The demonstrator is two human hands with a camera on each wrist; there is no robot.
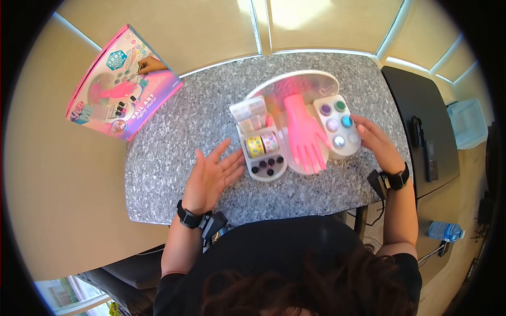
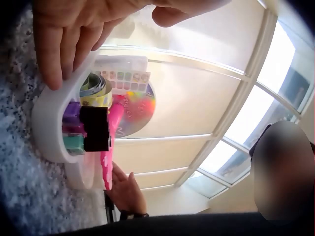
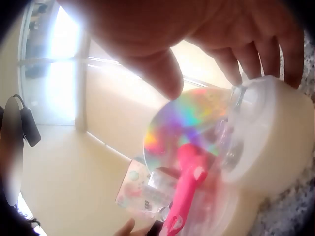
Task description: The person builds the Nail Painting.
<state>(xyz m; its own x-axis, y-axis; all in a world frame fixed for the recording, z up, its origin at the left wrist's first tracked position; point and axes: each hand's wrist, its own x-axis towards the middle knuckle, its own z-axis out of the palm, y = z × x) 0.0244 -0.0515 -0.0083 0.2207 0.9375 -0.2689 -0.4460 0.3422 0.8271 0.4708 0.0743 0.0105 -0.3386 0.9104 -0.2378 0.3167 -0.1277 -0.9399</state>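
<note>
A white nail art stand (image 1: 263, 178) sits on the speckled table, with a pink model hand (image 1: 303, 126) in its middle. Its left tray holds a yellow patterned tape roll (image 1: 255, 147), a pale one and several black-capped small bottles (image 1: 271, 163). Round glitter pots (image 1: 332, 125) fill the right tray, and an iridescent backboard (image 1: 276, 90) rises behind. My left hand (image 1: 210, 173), palm turned up and fingers extended, is beside the left tray; in the left wrist view its fingertips (image 2: 53, 81) are at the white wall. My right hand (image 1: 380, 145) has its fingertips at the right tray's outer edge.
A nail art kit box (image 1: 118, 87) stands at the table's back left. On the right are a dark side table (image 1: 421, 113) with small black devices, a clear bluish bin (image 1: 468, 124) and a water bottle (image 1: 445, 231). Panelled walls rise behind the grey speckled table (image 1: 158, 184).
</note>
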